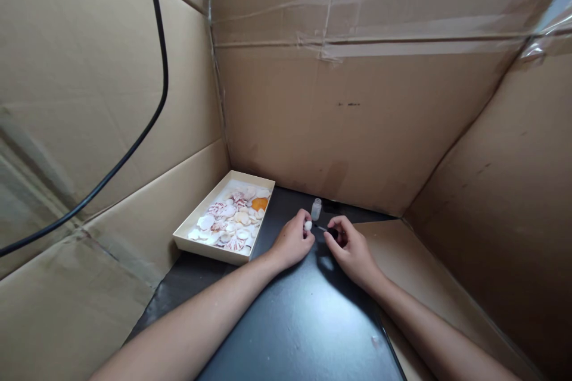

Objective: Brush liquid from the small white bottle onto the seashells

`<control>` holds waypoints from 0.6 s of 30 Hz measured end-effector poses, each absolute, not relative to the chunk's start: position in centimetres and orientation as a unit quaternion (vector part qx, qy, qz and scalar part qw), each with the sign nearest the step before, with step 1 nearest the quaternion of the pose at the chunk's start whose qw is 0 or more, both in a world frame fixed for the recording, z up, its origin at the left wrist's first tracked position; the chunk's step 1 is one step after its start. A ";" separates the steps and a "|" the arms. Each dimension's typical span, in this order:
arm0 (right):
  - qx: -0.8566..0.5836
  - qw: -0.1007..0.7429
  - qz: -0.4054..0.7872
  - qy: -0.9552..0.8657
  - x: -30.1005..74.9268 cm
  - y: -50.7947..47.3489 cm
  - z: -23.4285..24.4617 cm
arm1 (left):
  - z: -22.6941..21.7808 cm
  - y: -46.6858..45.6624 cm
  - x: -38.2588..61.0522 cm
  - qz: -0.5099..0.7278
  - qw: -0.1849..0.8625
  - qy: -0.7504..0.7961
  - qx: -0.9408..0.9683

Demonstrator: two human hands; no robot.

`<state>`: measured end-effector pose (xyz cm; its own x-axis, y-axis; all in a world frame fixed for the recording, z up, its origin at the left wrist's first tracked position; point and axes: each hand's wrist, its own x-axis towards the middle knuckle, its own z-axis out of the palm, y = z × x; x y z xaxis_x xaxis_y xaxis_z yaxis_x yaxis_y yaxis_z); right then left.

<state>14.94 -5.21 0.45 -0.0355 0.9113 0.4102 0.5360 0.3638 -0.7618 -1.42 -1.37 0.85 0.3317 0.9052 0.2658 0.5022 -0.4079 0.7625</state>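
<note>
Between the fingertips of my left hand (292, 241) is a small white shell (308, 225). My right hand (353, 250) is closed on the black cap of a small brush (320, 228), whose thin stem points left at the shell. The brush tip is close to the shell; whether they touch I cannot tell. Just behind my hands a small clear glass bottle (316, 209) stands upright and uncapped, with whitish contents. To the left of my left hand lies a shallow cream tray (210, 254) holding many white, striped and orange shells (230, 214).
Cardboard walls (357, 131) rise behind and on both sides of the dark table top (295, 321). A flat cardboard sheet (402, 262) lies at the right, under my right forearm. A black cable (163, 83) hangs down at the upper left.
</note>
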 end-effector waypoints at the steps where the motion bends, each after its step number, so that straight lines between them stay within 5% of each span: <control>1: -0.523 0.460 0.213 -0.685 14.9 -5.2 0.4 | 0.8 -1.4 -1.4 0.348 0.288 0.461 0.764; 18: -0.519 0.449 0.205 -0.698 14.8 -5.7 1.1 | 0.7 -1.4 -1.5 0.345 0.274 0.448 0.778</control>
<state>14.82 -5.72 1.14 -0.0579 0.9084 0.4141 0.5409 0.3772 -0.7518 -1.45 -1.36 0.69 0.3594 0.8865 0.2915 0.5078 -0.4478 0.7359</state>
